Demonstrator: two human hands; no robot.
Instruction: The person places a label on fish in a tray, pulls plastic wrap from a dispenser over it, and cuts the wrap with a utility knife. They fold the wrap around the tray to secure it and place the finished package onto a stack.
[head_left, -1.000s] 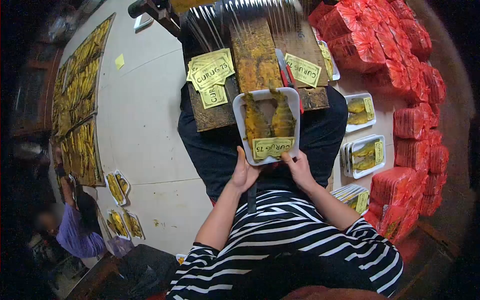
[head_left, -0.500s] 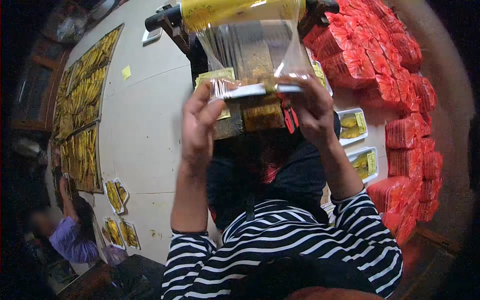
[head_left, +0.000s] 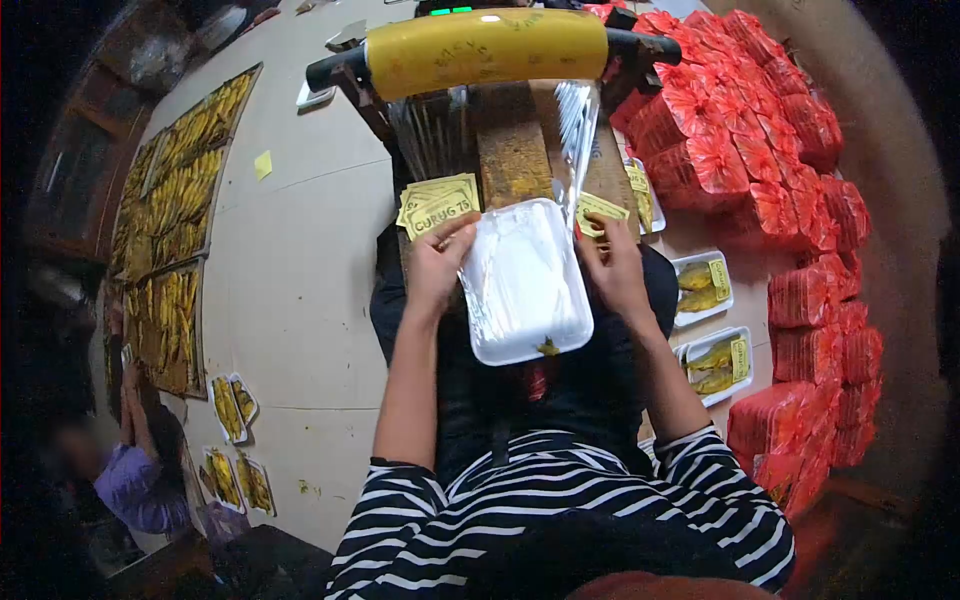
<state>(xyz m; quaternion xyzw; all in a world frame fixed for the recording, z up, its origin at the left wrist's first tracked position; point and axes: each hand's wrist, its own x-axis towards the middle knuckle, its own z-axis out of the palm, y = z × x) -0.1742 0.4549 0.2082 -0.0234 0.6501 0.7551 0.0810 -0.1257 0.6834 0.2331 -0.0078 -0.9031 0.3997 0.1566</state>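
Observation:
A white foam tray (head_left: 525, 285) with its smooth underside showing, plastic film around it, is tilted above my lap. My left hand (head_left: 440, 262) grips its upper left edge, fingers pinched. At the upper right side, my right hand (head_left: 612, 262) has its fingers bent by the film at the tray's edge; what they hold is too small to make out. A stack of yellow printed labels (head_left: 440, 205) lies beside my left fingertips, and more labels (head_left: 603, 210) lie behind my right fingers. Beyond is a yellow film roll (head_left: 487, 50) on a black bar over a wooden board (head_left: 513, 140).
Filled trays (head_left: 718, 362) and stacks of red bagged packs (head_left: 700, 170) stand on the right. On the left are mats of yellowish fish (head_left: 170, 310), small filled trays (head_left: 228, 408) and a co-worker in a purple sleeve (head_left: 145, 485).
The wrapped tray has come down toward my lap and turned so its underside faces up. Both hands moved lower, and the stretched film no longer spans between the roll and my hands.

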